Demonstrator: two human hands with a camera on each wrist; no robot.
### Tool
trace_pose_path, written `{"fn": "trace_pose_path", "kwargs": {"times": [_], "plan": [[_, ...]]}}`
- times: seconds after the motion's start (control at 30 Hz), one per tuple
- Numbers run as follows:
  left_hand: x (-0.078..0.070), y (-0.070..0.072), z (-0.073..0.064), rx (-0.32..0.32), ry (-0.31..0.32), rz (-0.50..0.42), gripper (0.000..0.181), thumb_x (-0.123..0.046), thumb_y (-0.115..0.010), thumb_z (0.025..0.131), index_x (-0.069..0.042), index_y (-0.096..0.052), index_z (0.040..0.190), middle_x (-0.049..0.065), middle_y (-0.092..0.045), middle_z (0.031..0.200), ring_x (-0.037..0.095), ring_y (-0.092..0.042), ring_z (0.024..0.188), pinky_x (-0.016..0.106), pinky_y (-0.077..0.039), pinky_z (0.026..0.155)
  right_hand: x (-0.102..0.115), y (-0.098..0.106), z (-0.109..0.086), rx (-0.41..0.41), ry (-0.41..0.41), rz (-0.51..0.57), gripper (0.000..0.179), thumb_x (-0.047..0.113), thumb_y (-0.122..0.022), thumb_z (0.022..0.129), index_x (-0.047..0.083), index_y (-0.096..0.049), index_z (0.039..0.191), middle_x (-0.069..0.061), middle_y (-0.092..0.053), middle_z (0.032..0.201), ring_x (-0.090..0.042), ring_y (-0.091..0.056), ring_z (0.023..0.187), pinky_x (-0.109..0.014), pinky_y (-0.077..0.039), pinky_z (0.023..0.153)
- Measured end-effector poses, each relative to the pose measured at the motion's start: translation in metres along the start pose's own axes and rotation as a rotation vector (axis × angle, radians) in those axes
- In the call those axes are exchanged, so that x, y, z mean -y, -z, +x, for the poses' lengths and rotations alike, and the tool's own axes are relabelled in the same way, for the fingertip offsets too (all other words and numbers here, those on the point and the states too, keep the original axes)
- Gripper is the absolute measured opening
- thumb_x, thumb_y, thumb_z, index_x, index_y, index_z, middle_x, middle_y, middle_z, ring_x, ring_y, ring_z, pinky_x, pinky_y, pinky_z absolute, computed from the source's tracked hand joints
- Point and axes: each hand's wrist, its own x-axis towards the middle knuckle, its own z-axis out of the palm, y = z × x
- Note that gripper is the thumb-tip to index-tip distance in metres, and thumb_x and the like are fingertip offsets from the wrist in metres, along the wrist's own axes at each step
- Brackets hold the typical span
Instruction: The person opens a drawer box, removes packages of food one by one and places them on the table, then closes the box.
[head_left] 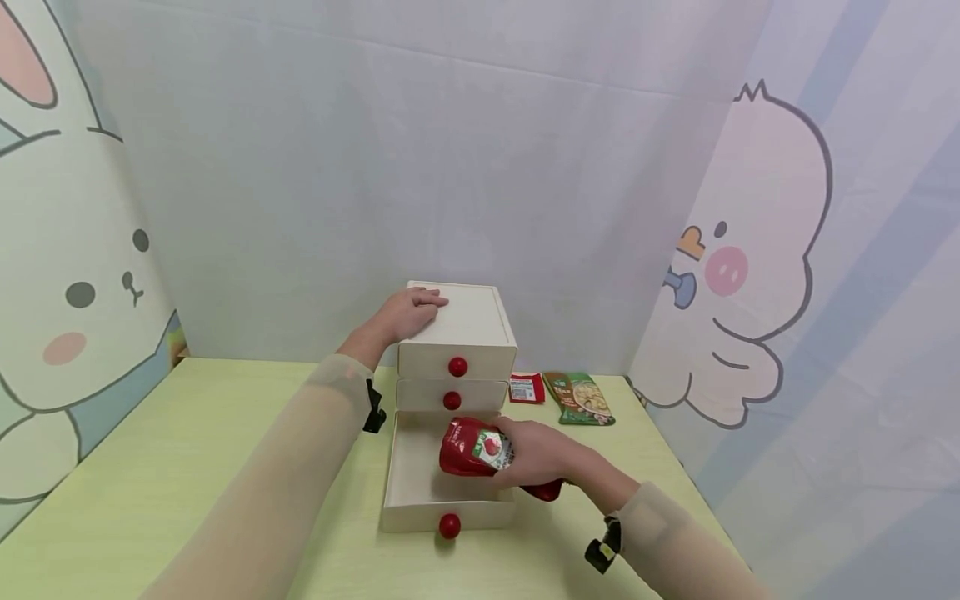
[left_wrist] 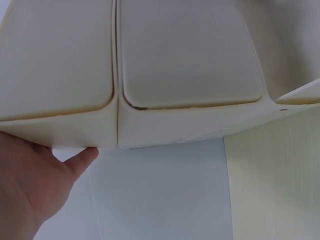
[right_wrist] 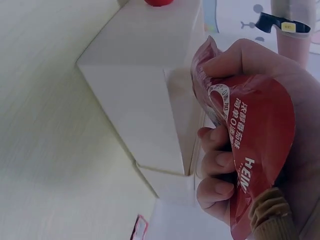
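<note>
A small white cabinet with three stacked drawers [head_left: 476, 321] stands on the table, each drawer with a round red knob. Its bottom drawer [head_left: 412, 517] is pulled out; the upper two are closed. My left hand [head_left: 408, 315] rests on the left edge of the cabinet's top, the fingers laid over it, and in the left wrist view the thumb [left_wrist: 82, 161] lies along the side wall. My right hand [head_left: 536, 454] grips a red ketchup pouch [head_left: 461, 448] over the right part of the open drawer. A brown ridged cap [right_wrist: 272, 212] shows at one end of the pouch.
Behind the cabinet's right side lie a small red packet [head_left: 527, 388] and a green food packet [head_left: 581, 398] on the pale yellow-green table [head_left: 225, 450]. A light curtain [head_left: 300, 192] with cartoon animals encloses the table at the back and sides.
</note>
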Motion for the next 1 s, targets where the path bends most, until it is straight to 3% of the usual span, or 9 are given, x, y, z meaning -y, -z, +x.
{"fn": "trace_pose_path", "kwargs": {"times": [0.3, 0.57, 1.0], "plan": [[-0.001, 0.001, 0.001, -0.001, -0.001, -0.001, 0.05, -0.029, -0.044, 0.111, -0.015, -0.066, 0.154, 0.007, -0.047, 0.174, 0.035, -0.027, 0.169, 0.058, -0.024, 0.138, -0.032, 0.016, -0.027, -0.048, -0.08, 0.014, 0.087, 0.039, -0.086, 0.076, 0.017, -0.055, 0.154, 0.002, -0.068, 0.115, -0.019, -0.063, 0.097, -0.039, -0.057, 0.077], [-0.001, 0.001, 0.0, -0.004, 0.007, -0.015, 0.05, -0.027, -0.044, 0.111, -0.014, -0.066, 0.154, 0.008, -0.047, 0.174, 0.034, -0.027, 0.17, 0.056, -0.023, 0.138, -0.06, 0.026, -0.041, -0.102, -0.136, 0.014, 0.089, 0.04, -0.088, 0.073, 0.016, -0.056, 0.153, 0.0, -0.067, 0.116, -0.019, -0.061, 0.099, -0.038, -0.054, 0.077], [-0.002, 0.001, 0.0, 0.001, 0.011, -0.026, 0.049, -0.028, -0.044, 0.112, -0.015, -0.066, 0.155, 0.007, -0.046, 0.175, 0.034, -0.025, 0.17, 0.057, -0.021, 0.139, -0.107, 0.02, -0.022, -0.152, -0.244, 0.063, 0.094, 0.039, -0.087, 0.08, 0.008, -0.049, 0.16, -0.008, -0.068, 0.124, -0.023, -0.062, 0.106, -0.041, -0.054, 0.083]]}}
